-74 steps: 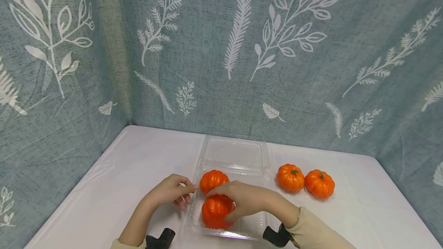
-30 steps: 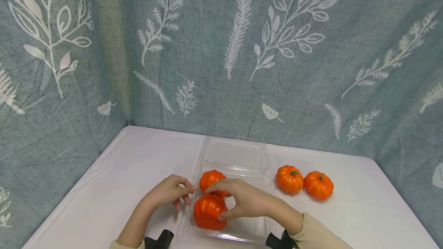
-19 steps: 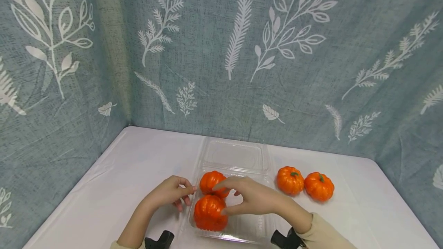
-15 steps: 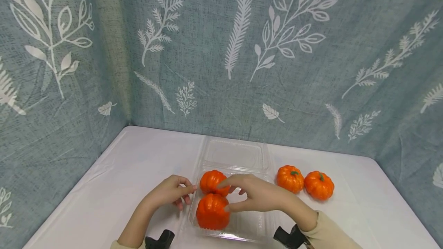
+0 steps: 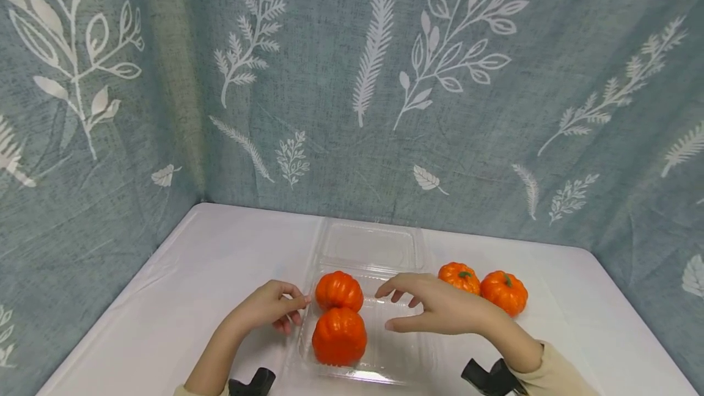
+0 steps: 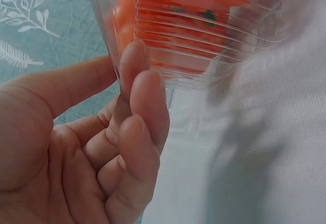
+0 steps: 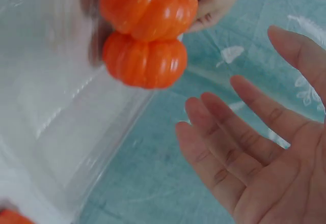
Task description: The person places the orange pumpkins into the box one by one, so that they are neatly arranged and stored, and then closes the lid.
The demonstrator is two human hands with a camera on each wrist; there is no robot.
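Right hand hovers released over a clear clamshell holding two pumpkins; left hand pinches its left rim on the table.

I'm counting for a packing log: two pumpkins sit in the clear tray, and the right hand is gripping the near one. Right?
Not quite. Two pumpkins do sit in the tray, but the right hand grips nothing: the head and right wrist views show it open, clear of both.

Left wrist view: pumpkins blurred behind box wall. Head view: right hand partly hides one pumpkin; bench near edge cut off.
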